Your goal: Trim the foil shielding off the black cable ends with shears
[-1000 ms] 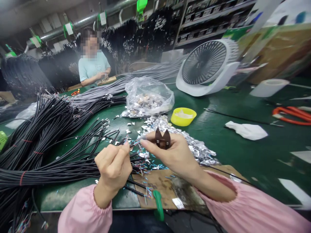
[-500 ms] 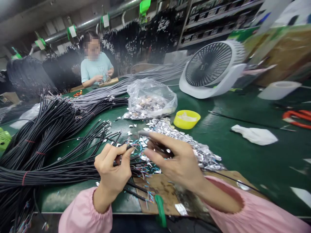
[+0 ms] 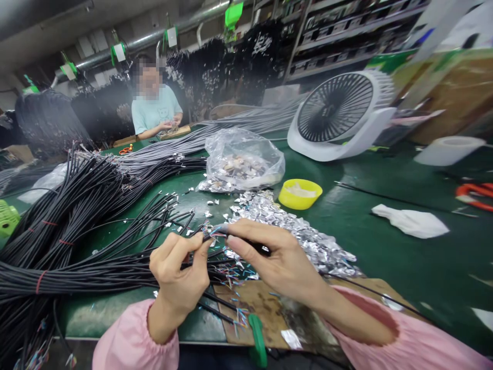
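Observation:
My left hand (image 3: 181, 272) is closed, its thumb and forefinger pinching the end of a black cable (image 3: 207, 235). Thin coloured wires (image 3: 219, 230) fan out of that end. The fingertips of my right hand (image 3: 277, 254) meet at these wires, thumb below and forefinger above; the forefinger tip looks grey. Something dark shows in the hollow of the right hand, too hidden to name. Beneath and behind my hands lie loose silver foil scraps (image 3: 296, 231) and bits of cut wire. More black cables (image 3: 96, 275) lie in tied bundles to the left.
Behind the foil stand a clear plastic bag (image 3: 244, 159) of scraps and a yellow dish (image 3: 300, 194). A white fan (image 3: 342, 113), a white cloth-like piece (image 3: 412, 221) and orange-handled scissors (image 3: 475, 195) are on the right. A green handle (image 3: 257, 339) juts over the front edge. Another person (image 3: 156, 110) sits across.
My right hand's fingers, apart and blurred before, have come together at the cable's coloured wires, which now stretch toward them. My left hand keeps its pinch. The view has shifted slightly.

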A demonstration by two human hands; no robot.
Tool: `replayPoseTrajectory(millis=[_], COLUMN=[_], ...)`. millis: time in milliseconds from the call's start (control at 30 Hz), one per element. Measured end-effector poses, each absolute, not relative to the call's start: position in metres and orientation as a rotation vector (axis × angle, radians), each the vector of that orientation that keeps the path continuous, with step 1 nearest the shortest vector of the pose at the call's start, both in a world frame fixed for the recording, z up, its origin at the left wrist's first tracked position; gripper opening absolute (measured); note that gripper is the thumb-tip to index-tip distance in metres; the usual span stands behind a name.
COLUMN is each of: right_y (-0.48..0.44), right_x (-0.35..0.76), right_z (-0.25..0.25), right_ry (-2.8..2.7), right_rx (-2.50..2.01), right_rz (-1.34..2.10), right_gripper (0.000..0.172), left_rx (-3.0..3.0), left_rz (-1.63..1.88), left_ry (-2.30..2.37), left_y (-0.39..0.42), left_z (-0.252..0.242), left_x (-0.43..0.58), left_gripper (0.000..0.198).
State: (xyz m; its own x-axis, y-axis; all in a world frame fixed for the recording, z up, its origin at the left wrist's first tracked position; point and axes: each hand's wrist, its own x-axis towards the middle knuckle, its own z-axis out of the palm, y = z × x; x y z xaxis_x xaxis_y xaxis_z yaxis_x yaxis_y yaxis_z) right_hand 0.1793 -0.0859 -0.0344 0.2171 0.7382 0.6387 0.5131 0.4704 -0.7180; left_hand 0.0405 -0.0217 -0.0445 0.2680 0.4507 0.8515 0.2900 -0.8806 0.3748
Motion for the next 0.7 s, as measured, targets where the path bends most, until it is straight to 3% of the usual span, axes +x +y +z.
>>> replayPoseTrajectory(millis=[467, 700], right_y=[-0.086, -0.086], right_x=[0.181, 0.181], right_z=[-0.033, -0.034], right_ry=[-1.388, -1.415], right_rx=[-1.229, -1.197], right_rz=[0.304, 0.135], right_gripper=[0.023, 0.018], left_rx=[2.82, 2.61], left_rz=[1.776, 1.377], left_ry=[0.713, 0.756], left_y=[-0.024, -0.022], left_z=[-0.035, -0.035], left_x=[0.043, 0.038], left_gripper=[0.019, 0.022])
